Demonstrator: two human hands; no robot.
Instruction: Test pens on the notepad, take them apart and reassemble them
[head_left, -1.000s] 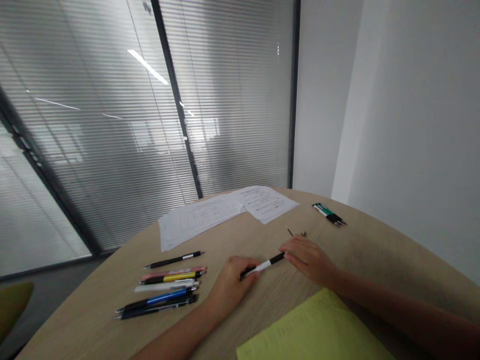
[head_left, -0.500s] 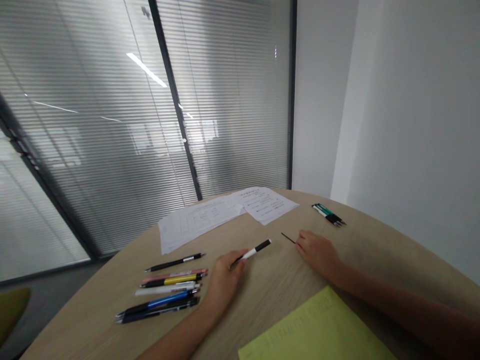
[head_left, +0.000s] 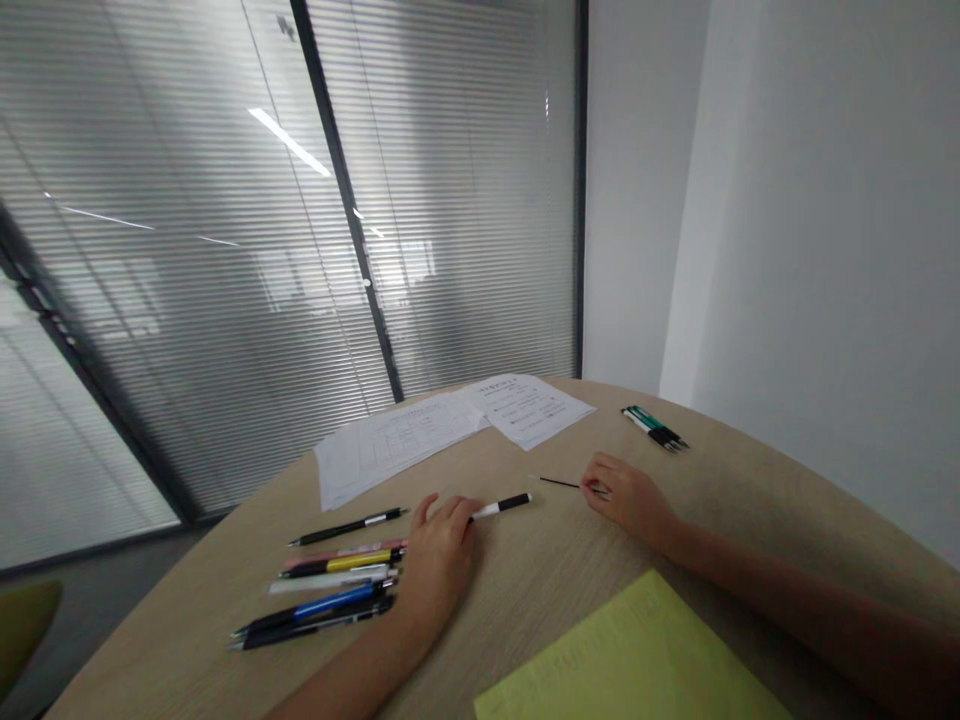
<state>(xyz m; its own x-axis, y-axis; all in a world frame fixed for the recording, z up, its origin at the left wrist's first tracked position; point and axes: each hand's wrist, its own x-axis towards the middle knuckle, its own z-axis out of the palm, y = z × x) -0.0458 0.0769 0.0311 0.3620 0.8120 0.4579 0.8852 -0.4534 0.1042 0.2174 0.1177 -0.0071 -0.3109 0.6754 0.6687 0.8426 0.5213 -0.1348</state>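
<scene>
My left hand lies palm down near the middle of the table, closed around a pen barrel that is white with a black end. The barrel's near part is hidden under the fingers. Between thumb and fingers, my right hand pinches a thin dark pen refill, which points left toward the barrel without touching it. Left of my left hand lies a row of several pens, among them a blue pen, a yellow and black pen and a black pen.
Printed sheets lie at the table's back. A small group of green, white and black pens sits at the far right. A yellow sheet or pad rests at the front edge. Glass panels with blinds stand behind the table.
My left hand has rolled more palm down, with the pen barrel shifting slightly left. The refill in my right hand has swung nearly level and moved left.
</scene>
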